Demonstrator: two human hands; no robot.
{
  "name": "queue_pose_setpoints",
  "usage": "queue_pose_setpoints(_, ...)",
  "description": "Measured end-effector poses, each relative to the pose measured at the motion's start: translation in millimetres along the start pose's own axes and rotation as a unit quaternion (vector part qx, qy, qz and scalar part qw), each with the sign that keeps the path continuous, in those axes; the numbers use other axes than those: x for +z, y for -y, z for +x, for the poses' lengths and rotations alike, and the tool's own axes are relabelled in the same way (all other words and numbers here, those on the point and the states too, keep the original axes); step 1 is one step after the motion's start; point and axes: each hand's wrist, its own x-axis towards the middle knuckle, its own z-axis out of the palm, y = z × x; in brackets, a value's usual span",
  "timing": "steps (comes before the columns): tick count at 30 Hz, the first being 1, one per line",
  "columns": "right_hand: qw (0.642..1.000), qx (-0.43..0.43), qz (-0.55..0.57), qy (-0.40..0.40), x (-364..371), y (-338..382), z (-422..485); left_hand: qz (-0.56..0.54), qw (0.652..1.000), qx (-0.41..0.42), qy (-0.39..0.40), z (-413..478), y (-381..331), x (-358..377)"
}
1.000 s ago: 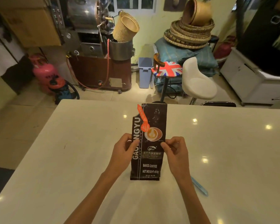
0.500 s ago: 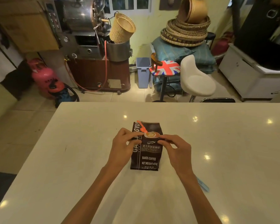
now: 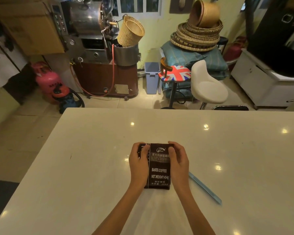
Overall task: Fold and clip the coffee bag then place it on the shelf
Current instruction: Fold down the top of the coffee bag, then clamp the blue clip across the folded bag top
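A dark coffee bag (image 3: 159,168) with white lettering stands on the white table (image 3: 92,167), its top folded down so it is short. My left hand (image 3: 139,162) grips its left side and folded top edge. My right hand (image 3: 178,161) grips its right side, fingers over the fold. A long light-blue clip (image 3: 205,188) lies flat on the table just right of my right wrist, untouched. The folded-over part of the bag is hidden behind it.
Beyond the table's far edge stand a white stool (image 3: 208,85), a flag-patterned stool (image 3: 175,74), a blue bin (image 3: 151,77), a coffee roaster (image 3: 98,53) and a pink gas cylinder (image 3: 47,80). A white cabinet (image 3: 261,82) is at right.
The bag's tall top, with its orange sticker, has been folded down twice and is now out of sight. Both hands moved up to the folded top edge.
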Motion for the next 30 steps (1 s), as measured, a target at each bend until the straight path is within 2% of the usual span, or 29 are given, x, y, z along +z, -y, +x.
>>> queue_pose_setpoints(3, 0.999, 0.014, -0.048, 0.021, 5.9, -9.1, -12.8, 0.005, 1.000, 0.027, -0.011, -14.3, 11.1, -0.3)
queue_pose_setpoints(7, 0.996, -0.028, -0.050, -0.070, 20.0, -21.5, -30.3, 0.050, 0.991, 0.124, -0.012, -21.0, 14.9, -0.8)
queue_pose_setpoints(10, 0.992, -0.020, -0.081, -0.091, 25.5, -28.6, -32.2, 0.092, 0.991, 0.091, -0.019, -15.6, 21.8, -2.0)
queue_pose_setpoints(14, 0.989, -0.057, -0.077, -0.112, 25.0, -26.7, -28.3, 0.090, 0.987, 0.131, -0.026, -14.8, 22.0, -3.7)
queue_pose_setpoints(17, 0.994, -0.001, -0.089, -0.068, 21.3, -26.1, -26.1, 0.106, 0.989, 0.103, -0.011, -11.7, 32.7, -4.1)
queue_pose_setpoints(20, 0.991, 0.034, -0.119, 0.044, 3.3, -17.9, -18.3, 0.095, 0.987, 0.130, 0.014, -7.5, 33.0, -8.7)
queue_pose_setpoints(21, 0.985, 0.019, -0.160, 0.057, -8.5, -14.8, -17.0, 0.086, 0.987, 0.135, 0.026, -6.8, 33.2, -11.1)
queue_pose_setpoints(23, 0.953, -0.048, -0.298, 0.018, -46.2, -20.2, -16.1, 0.079, 0.986, 0.131, 0.064, -3.9, 38.0, -15.6)
queue_pose_setpoints(25, 0.894, -0.071, -0.442, -0.005, -92.1, -32.7, -19.6, 0.115, 0.981, 0.118, 0.104, 0.7, 45.2, -20.0)
queue_pose_setpoints(27, 0.830, -0.032, -0.557, 0.027, -127.8, -42.4, -25.9, 0.125, 0.977, 0.095, 0.144, 4.5, 50.7, -24.2)
queue_pose_setpoints(28, 0.817, -0.007, -0.575, 0.045, -138.5, -45.1, -28.6, 0.117, 0.978, 0.076, 0.157, 6.0, 52.4, -25.1)
queue_pose_setpoints(30, 0.837, 0.002, -0.544, 0.062, -148.2, -43.8, -31.7, 0.093, 0.980, 0.045, 0.170, 10.3, 55.6, -25.6)
